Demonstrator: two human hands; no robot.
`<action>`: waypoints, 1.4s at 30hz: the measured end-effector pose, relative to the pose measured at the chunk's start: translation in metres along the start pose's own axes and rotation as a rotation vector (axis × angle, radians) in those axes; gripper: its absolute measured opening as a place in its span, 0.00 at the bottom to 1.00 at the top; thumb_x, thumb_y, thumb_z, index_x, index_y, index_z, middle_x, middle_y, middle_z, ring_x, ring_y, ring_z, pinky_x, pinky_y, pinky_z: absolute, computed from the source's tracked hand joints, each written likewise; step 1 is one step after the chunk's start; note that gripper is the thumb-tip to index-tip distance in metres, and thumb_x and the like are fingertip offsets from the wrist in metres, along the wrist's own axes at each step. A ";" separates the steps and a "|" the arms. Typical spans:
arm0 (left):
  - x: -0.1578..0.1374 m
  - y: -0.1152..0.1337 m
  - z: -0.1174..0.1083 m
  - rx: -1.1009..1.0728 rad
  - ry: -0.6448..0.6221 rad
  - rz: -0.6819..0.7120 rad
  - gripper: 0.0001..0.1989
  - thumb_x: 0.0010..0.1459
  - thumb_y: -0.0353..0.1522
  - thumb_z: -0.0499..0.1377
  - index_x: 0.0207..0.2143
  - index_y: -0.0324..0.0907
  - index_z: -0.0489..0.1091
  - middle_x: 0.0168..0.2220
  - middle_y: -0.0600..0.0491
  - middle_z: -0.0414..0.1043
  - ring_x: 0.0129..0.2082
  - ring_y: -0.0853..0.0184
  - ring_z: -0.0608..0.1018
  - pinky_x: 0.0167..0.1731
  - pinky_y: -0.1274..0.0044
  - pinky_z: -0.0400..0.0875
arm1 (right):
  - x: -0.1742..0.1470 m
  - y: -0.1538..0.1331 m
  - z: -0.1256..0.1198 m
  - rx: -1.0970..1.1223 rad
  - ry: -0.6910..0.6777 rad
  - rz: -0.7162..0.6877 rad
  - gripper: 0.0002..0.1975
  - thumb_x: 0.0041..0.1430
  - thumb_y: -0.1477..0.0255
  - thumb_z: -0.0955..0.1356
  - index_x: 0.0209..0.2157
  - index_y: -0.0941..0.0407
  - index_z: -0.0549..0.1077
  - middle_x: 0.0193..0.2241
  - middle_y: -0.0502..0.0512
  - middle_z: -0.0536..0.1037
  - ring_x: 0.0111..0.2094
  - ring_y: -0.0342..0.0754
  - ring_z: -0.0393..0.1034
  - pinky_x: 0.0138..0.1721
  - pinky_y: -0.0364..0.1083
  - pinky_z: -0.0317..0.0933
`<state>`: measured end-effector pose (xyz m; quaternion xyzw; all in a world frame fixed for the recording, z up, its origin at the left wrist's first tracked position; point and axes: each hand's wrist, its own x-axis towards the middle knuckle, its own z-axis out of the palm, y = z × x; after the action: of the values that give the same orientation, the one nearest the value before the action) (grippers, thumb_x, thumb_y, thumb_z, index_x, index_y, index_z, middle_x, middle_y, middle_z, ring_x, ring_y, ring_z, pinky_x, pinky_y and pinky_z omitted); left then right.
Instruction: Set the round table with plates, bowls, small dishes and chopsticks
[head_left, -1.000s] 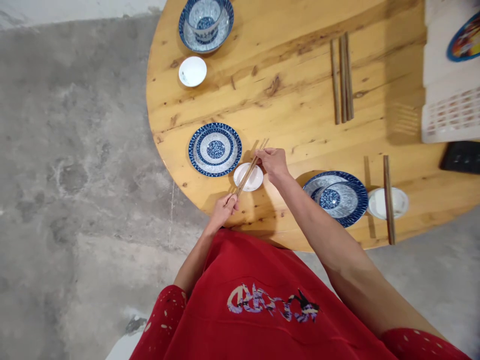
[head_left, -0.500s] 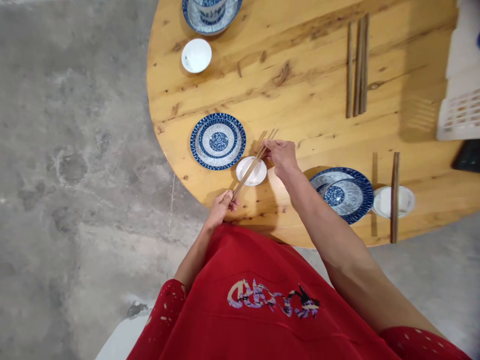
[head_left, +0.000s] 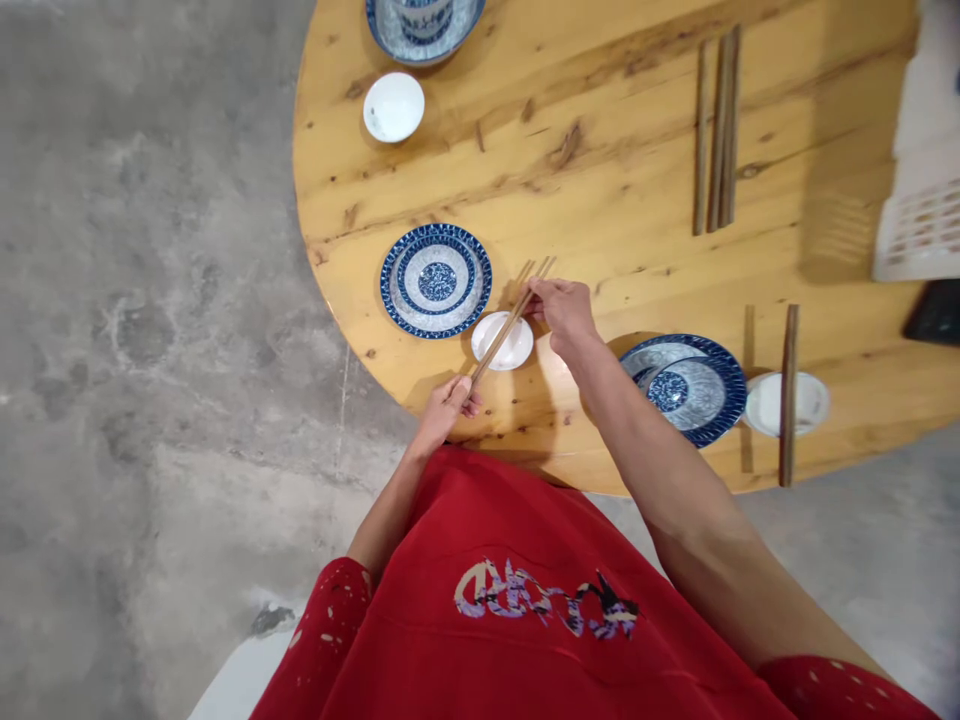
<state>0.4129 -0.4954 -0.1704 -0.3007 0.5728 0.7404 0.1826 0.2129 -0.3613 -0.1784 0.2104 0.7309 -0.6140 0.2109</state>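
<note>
I gripped one pair of chopsticks (head_left: 511, 323) with left hand (head_left: 444, 411) and right hand (head_left: 564, 311) over the white saucer (head_left: 502, 341); right setting's stick (head_left: 787, 394) lay placed, far white dish (head_left: 394, 106) lacked any.

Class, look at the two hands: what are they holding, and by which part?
A pair of chopsticks, held over the small white dish: left hand grips the near end, right hand near the far tips.
</note>
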 end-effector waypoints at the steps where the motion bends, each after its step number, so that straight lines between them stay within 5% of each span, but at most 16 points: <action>1: 0.001 0.000 0.001 0.014 -0.005 0.010 0.25 0.61 0.54 0.58 0.32 0.39 0.69 0.29 0.53 0.73 0.24 0.73 0.72 0.27 0.79 0.67 | -0.001 -0.001 0.001 0.003 -0.006 0.001 0.13 0.62 0.69 0.70 0.24 0.58 0.73 0.19 0.49 0.72 0.20 0.40 0.67 0.22 0.38 0.61; 11: -0.003 0.001 -0.003 0.086 -0.006 0.077 0.23 0.61 0.52 0.57 0.29 0.40 0.67 0.26 0.56 0.69 0.22 0.74 0.67 0.26 0.79 0.63 | -0.014 -0.005 0.004 0.064 -0.033 0.033 0.10 0.58 0.76 0.68 0.23 0.59 0.72 0.20 0.50 0.74 0.22 0.40 0.68 0.26 0.39 0.65; 23: 0.001 0.003 -0.006 0.192 -0.012 0.091 0.24 0.64 0.52 0.51 0.30 0.41 0.67 0.28 0.53 0.71 0.26 0.71 0.73 0.30 0.77 0.69 | -0.011 -0.003 0.004 0.061 -0.038 0.040 0.12 0.58 0.69 0.69 0.22 0.57 0.72 0.19 0.51 0.73 0.22 0.42 0.67 0.26 0.40 0.62; 28: 0.003 0.009 -0.007 0.587 0.054 0.202 0.17 0.68 0.45 0.50 0.35 0.43 0.68 0.30 0.53 0.74 0.29 0.67 0.77 0.34 0.76 0.69 | -0.015 -0.012 0.006 0.087 -0.077 0.038 0.12 0.57 0.72 0.68 0.20 0.57 0.70 0.17 0.48 0.70 0.20 0.41 0.63 0.25 0.40 0.58; 31: 0.004 0.016 0.001 0.945 0.225 0.348 0.11 0.69 0.39 0.53 0.44 0.42 0.70 0.38 0.48 0.77 0.38 0.62 0.80 0.38 0.73 0.69 | -0.016 -0.014 0.005 0.114 -0.051 0.063 0.13 0.58 0.72 0.68 0.20 0.57 0.70 0.18 0.49 0.72 0.21 0.41 0.65 0.26 0.40 0.60; 35: 0.008 0.034 0.021 1.303 0.450 0.518 0.16 0.70 0.40 0.54 0.50 0.39 0.71 0.43 0.40 0.76 0.43 0.56 0.78 0.42 0.69 0.68 | -0.017 -0.012 -0.002 0.142 0.021 0.098 0.12 0.60 0.72 0.69 0.23 0.58 0.72 0.22 0.51 0.75 0.23 0.41 0.68 0.28 0.39 0.63; 42: 0.031 0.065 0.042 1.475 0.414 0.532 0.17 0.71 0.42 0.53 0.47 0.39 0.73 0.41 0.42 0.75 0.43 0.56 0.76 0.44 0.68 0.64 | -0.015 -0.005 -0.015 0.087 0.027 0.087 0.09 0.60 0.71 0.70 0.27 0.59 0.75 0.23 0.52 0.76 0.23 0.39 0.70 0.26 0.38 0.61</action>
<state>0.3397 -0.4750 -0.1363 -0.0876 0.9880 0.1202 0.0418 0.2220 -0.3483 -0.1632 0.2593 0.6965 -0.6326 0.2181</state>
